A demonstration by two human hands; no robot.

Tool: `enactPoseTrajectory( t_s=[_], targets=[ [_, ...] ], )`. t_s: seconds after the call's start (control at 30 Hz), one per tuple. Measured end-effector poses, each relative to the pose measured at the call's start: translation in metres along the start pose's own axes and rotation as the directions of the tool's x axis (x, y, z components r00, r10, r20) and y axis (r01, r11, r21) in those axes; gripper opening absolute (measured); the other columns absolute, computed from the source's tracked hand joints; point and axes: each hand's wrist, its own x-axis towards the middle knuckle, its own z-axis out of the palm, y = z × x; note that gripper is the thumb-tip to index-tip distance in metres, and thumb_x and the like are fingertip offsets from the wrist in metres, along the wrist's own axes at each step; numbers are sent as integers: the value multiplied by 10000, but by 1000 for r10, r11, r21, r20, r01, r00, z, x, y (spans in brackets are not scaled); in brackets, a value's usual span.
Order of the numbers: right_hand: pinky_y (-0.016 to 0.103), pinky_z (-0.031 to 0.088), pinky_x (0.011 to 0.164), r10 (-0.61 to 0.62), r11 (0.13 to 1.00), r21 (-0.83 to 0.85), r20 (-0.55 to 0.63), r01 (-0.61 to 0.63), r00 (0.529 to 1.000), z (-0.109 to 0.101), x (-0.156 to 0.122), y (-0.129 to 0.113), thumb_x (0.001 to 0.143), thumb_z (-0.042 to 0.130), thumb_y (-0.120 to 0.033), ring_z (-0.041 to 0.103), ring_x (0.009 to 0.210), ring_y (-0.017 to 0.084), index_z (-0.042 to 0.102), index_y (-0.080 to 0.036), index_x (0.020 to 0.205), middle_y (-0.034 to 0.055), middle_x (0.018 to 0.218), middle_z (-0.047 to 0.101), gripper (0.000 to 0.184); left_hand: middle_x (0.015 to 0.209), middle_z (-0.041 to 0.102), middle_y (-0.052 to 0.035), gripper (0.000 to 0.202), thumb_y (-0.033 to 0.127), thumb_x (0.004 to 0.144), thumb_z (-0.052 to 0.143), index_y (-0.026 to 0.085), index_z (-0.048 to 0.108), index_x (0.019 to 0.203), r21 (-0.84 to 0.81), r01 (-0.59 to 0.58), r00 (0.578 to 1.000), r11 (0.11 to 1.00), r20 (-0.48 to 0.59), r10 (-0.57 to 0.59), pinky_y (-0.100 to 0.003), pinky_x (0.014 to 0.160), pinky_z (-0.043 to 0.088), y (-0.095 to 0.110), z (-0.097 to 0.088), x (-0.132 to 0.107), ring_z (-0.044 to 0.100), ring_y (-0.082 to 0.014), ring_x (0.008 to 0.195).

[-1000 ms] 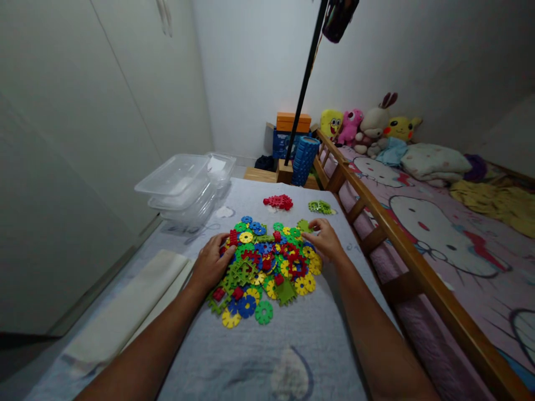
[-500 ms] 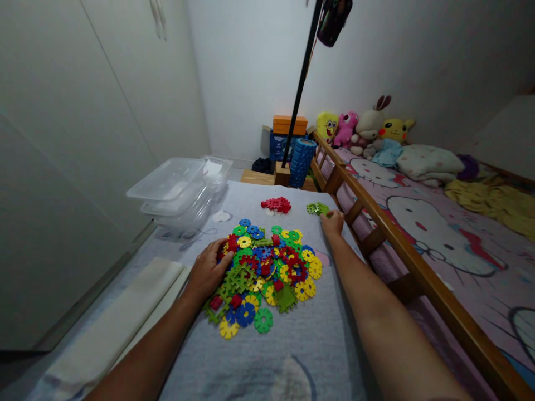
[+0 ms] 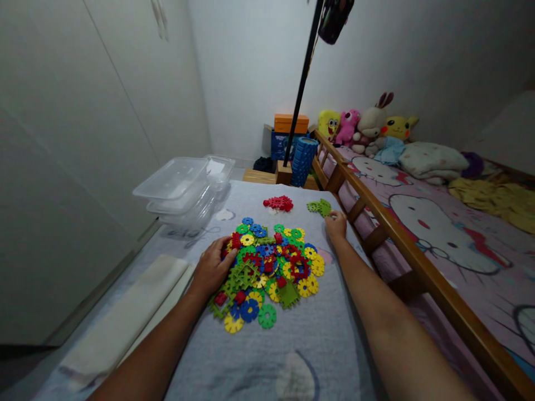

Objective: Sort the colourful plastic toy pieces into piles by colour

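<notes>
A heap of flat plastic toy pieces (image 3: 270, 264) in red, blue, green and yellow lies on the grey quilted cover (image 3: 259, 356). My left hand (image 3: 212, 268) rests on the heap's left edge with its fingers curled over the pieces. My right hand (image 3: 336, 224) is stretched far forward, just right of and below a small group of green pieces (image 3: 320, 208); its fingers look loosely apart and I see nothing in them. A small group of red pieces (image 3: 278, 203) lies to the left of the green ones.
Stacked clear plastic tubs (image 3: 186, 186) stand at the back left. A wooden bed rail (image 3: 401, 250) runs along the right, with plush toys (image 3: 363, 125) on the bed behind it. A black pole (image 3: 301, 89), a blue roller (image 3: 301, 161) and boxes (image 3: 288, 131) stand at the far end. A folded white cloth (image 3: 125, 312) lies on the left.
My right hand went from the heap's right edge forward to the green group, where another green piece now lies. My left hand stayed on the heap.
</notes>
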Motion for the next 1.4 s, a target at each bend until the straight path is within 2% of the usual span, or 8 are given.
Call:
enactPoseTrajectory(
  t_s=[0.17,0.33,0.43,0.6,1.0,1.17,1.27,1.4],
  targets=[
    [320,485,766,-42,993,118,253,12,966,-24,-41,-13,673,565,-292,585,767,196,629,-200,834,39,854,648,196,1270,653,-108,523,528,913,462,184,571,1290,12,-6,1000,1000,2,6,-436,1028,471,-1,0,0,614,-273,1170],
    [296,474,713,-187,982,149,642,118,743,-53,-82,-29,716,621,-307,596,753,184,682,-191,906,19,825,667,231,1275,648,-107,514,529,909,464,193,568,1284,5,-4,1000,1000,13,4,-443,1036,464,1,-1,0,606,-275,1181],
    [323,478,813,-275,958,138,686,250,674,-64,-94,-33,696,683,-259,605,874,205,707,-200,1011,41,953,677,322,1270,649,-108,510,529,907,466,195,568,1279,3,-4,1000,1000,16,4,-444,1030,468,2,-1,0,609,-275,1173],
    [326,462,847,-363,922,156,665,354,653,-66,-97,-30,739,696,-239,580,906,197,719,-213,1070,46,987,645,334,1263,656,-97,498,523,905,469,202,581,1269,5,-9,1000,1000,7,9,-431,1013,480,1,-1,0,613,-270,1166],
    [309,499,737,-194,942,335,495,21,847,-63,-92,-18,781,618,-446,611,800,187,736,-192,838,44,877,655,285,1258,652,-101,527,543,904,472,193,578,1284,5,-5,1000,1000,3,5,-431,1031,472,0,0,1,622,-266,1139],
    [300,467,623,11,964,259,191,-61,982,-66,-75,-2,735,620,-444,567,643,182,664,-189,930,-10,684,603,324,1272,651,-105,537,557,901,474,199,576,1287,-2,13,1000,1000,10,-13,-442,1030,474,-1,1,1,615,-277,1162],
    [290,454,602,38,976,213,49,-48,998,-66,-67,8,711,607,-407,554,629,177,598,-213,790,-12,662,583,210,1261,659,-104,536,559,898,479,200,578,1283,-8,9,1000,1000,5,-9,-442,1027,478,-2,1,2,623,-275,1150],
    [304,468,614,36,972,227,85,-54,996,-63,-64,12,704,591,-398,578,644,191,619,-205,732,33,709,656,197,1255,666,-100,535,569,894,487,210,576,1281,-18,6,1000,1000,8,-5,-428,1004,496,-2,1,2,629,-273,1147]
  ],
)
